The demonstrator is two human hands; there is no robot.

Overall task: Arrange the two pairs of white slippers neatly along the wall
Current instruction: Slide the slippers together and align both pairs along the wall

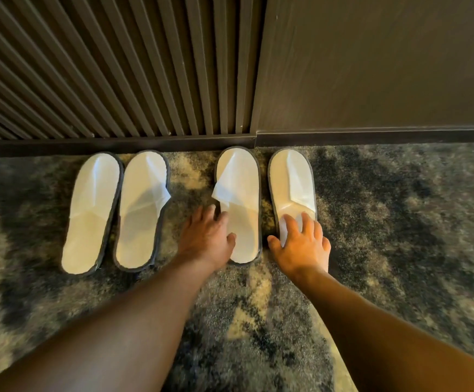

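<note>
I see four slippers [238, 205] in a row on the mottled carpet [400, 222], toes at the dark baseboard [371, 137]. My left hand [206, 239] lies spread beside the third; my right hand [303, 244] presses spread on the fourth's heel. A slatted wall [117, 66] meets a plain panel [371, 60] above.
</note>
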